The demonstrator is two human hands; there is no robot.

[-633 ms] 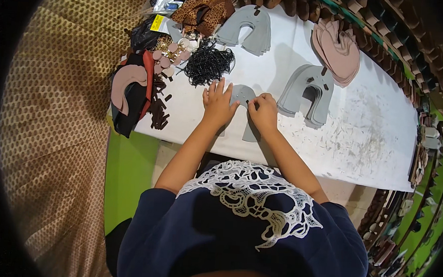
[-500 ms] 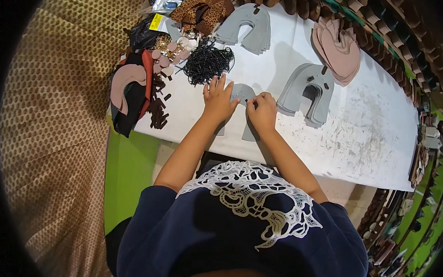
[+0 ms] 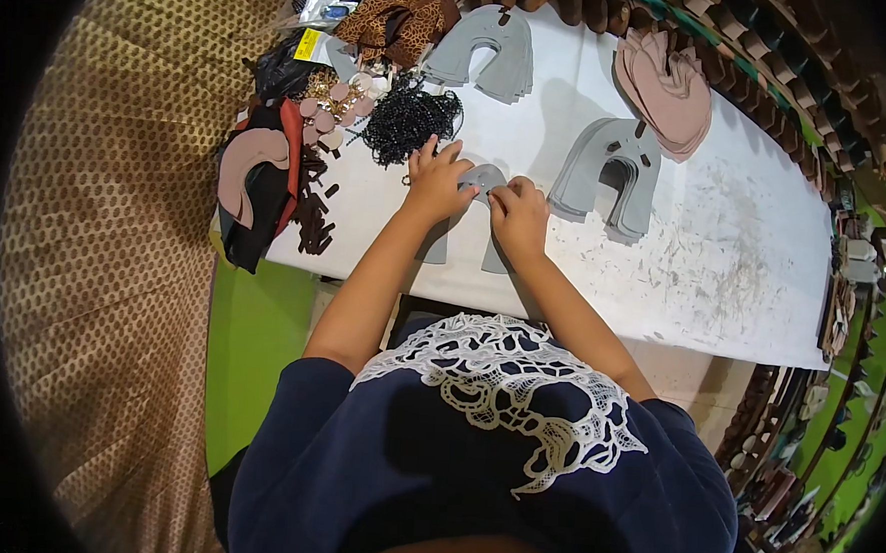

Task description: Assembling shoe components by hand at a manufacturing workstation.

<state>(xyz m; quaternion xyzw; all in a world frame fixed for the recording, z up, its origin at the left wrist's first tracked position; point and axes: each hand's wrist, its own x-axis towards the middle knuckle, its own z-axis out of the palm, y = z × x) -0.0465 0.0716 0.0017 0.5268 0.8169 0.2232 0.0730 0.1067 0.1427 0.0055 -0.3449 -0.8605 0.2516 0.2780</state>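
In front of me on the white-covered table lies a grey horseshoe-shaped shoe upper piece [image 3: 485,176], its two ends pointing toward me. My left hand [image 3: 435,188] rests at its left side, fingers spread toward a pile of black beaded strands [image 3: 408,122], the thumb on the grey piece. My right hand [image 3: 519,220] is at the piece's right side with thumb and fingers pinched at its edge; what sits between the fingertips is too small to make out. A stack of similar grey pieces [image 3: 577,175] with small dark brown tabs on top lies to the right.
Another grey stack [image 3: 452,59] and a stack of pink pieces [image 3: 687,114] lie farther back. On the left are dark brown strips [image 3: 312,218], pink discs [image 3: 338,91], a pink curved piece [image 3: 236,176] and leopard-print material [image 3: 406,24]. Shoe lasts [image 3: 597,9] line the back edge.
My right fingertips have closed in a little on the grey piece's upper right edge. My left fingers have bent slightly and its thumb has shifted onto the piece. The whole view has tilted slightly.
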